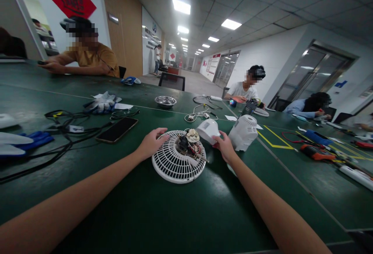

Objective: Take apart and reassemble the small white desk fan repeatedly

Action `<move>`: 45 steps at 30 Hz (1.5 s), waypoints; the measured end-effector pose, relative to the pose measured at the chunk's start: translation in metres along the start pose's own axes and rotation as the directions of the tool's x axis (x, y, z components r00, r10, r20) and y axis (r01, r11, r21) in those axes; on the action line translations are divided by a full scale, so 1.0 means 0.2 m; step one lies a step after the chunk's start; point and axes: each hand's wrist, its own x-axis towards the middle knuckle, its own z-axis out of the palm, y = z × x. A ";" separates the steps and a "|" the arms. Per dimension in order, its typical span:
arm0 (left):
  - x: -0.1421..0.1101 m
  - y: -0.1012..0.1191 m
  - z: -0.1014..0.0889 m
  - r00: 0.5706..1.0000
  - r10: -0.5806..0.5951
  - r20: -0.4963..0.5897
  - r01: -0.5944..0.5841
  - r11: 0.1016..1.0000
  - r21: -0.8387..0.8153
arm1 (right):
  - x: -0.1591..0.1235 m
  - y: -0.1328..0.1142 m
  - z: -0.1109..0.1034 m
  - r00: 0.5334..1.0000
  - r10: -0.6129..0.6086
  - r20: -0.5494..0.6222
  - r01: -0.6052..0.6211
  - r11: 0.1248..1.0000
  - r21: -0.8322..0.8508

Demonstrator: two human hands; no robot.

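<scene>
Right hand grips the white motor cover beside the exposed motor; left hand, loosely open, touches the fan grille on the bench. Cover handling, I'd judge; the next move wants a steady grille.

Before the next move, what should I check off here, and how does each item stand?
1. Cover in hand: ok; the right hand grips the white cover.
2. Grille held firmly: cannot tell; the left hand is at the rim of the white fan grille, but how tightly is unclear.
3. Inner parts in sight: ok; the wired parts lie exposed on the grille.
4. Wires free of snags: cannot tell; they are too small to trace.
5. Gloves worn: not ok; both hands are bare, and blue-and-white gloves lie on the green table.
</scene>
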 end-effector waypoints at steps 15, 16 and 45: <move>-0.07 0.11 -0.04 0.803 0.464 0.375 -0.580 0.751 0.314 | -0.37 -0.20 0.21 0.806 -0.530 0.265 0.580 0.797 -0.168; -0.07 0.12 -0.04 0.799 0.466 0.380 -0.586 0.745 0.318 | -0.37 -0.21 0.21 0.794 -0.541 0.278 0.600 0.769 -0.219; -0.13 0.25 -0.05 0.790 0.411 0.455 -0.591 0.707 0.388 | -0.32 -0.18 0.16 0.713 -0.546 0.440 0.689 0.662 -0.295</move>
